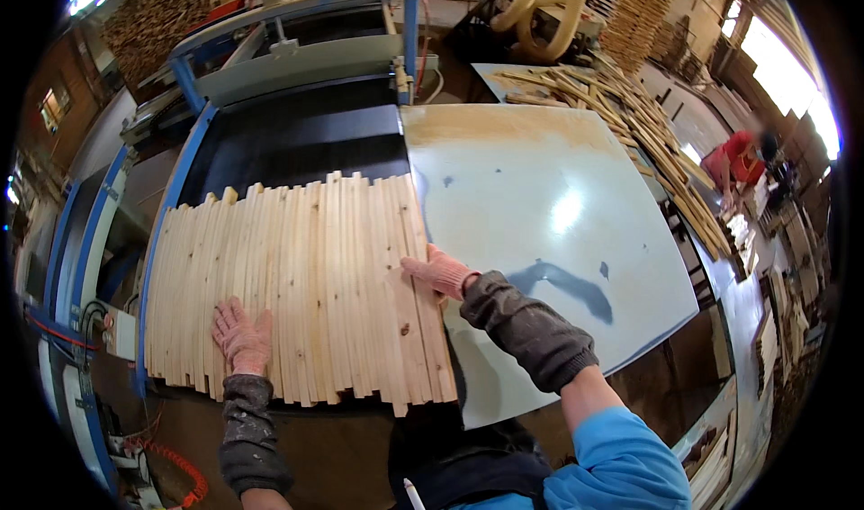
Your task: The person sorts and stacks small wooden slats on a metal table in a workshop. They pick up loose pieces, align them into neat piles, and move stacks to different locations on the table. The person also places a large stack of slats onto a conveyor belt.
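Head view, nearest first: a blue sleeve (621, 460) and, past it, a dark grey sleeve cover (526, 330) lead up to the right hand (438, 271), while a matching cover clothes the forearm below the left hand (243, 335). Both hands wear pink knit gloves. Under the left hand lies a side-by-side layer of pale, knotty wooden strips (306, 276); that palm is flat on them, fingers slightly apart. The right hand rests at the layer's right edge, unclenched, its fingers stretched over the outermost strips. Right of it spreads a glossy pale tabletop (540, 177) with dark worn patches. Beyond both hands are the black machine bed (288, 150) and, across it, a blue-framed gantry (306, 10). Farther off, to the right hand's upper right, loose wooden slats (648, 141) lie heaped, with a co-worker in a red top (740, 161) past them.
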Available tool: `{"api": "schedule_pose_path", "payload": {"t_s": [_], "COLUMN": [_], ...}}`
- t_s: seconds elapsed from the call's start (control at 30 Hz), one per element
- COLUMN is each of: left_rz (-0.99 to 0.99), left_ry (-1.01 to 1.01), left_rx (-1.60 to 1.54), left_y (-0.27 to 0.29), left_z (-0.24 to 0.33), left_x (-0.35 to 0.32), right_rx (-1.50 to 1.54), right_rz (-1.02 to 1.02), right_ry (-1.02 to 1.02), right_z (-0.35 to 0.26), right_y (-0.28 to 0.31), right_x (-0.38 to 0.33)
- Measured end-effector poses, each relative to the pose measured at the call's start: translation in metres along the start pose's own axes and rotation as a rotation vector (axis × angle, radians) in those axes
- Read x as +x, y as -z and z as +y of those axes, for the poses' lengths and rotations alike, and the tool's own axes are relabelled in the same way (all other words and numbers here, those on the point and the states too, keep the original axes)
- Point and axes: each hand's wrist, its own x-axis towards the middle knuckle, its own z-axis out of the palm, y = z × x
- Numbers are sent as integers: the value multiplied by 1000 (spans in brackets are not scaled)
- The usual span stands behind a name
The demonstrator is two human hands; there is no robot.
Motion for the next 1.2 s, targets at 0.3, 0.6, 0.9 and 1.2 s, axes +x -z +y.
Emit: {"api": "schedule_pose_path", "payload": {"t_s": [0.3,0.6,0.9,1.2], "left_rz": [-1,32,424,208], "left_ry": [38,-5,73,380], "left_rx": [20,-15,-123,8], "left_y": [2,10,21,104], "left_z": [-2,-14,-187,-373], "left_x": [1,0,55,92], "right_rx": [-558,-889,-878,-743], "right_rz": [6,204,782,526], "right_ry": [94,210,186,53], "right_z": [8,33,18,-1], "right_y": [1,52,24,-73], "right_x": [5,-29,-67,-45]}}
